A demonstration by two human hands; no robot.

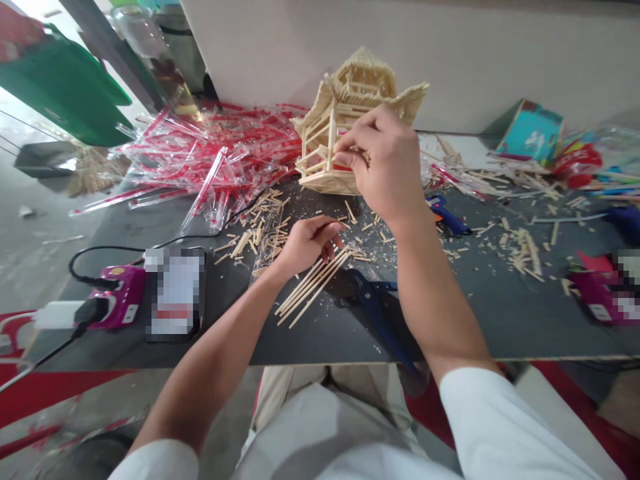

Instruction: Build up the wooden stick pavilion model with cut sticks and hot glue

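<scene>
A pale wooden-stick model house with tiered, flared roofs (332, 127) is upright at the far side of the dark grey desk (310, 345), before a pale upright panel (270, 50). The right hand (387, 160) reaches to its front, thumb and forefinger narrow, their tips at a front post; I cannot tell whether they grip the post or a small piece there. Nearer the person, the left hand (311, 243) is low over the desk, fingers loosely curled and narrow, just beside the upper ends of a loose row of thin pale wooden sticks (310, 285); whether it holds anything I cannot tell. A dark tool with blue handles (375, 310) lies right of those sticks. A heap of red and clear plastic wrappers (220, 157) spreads left of the house
</scene>
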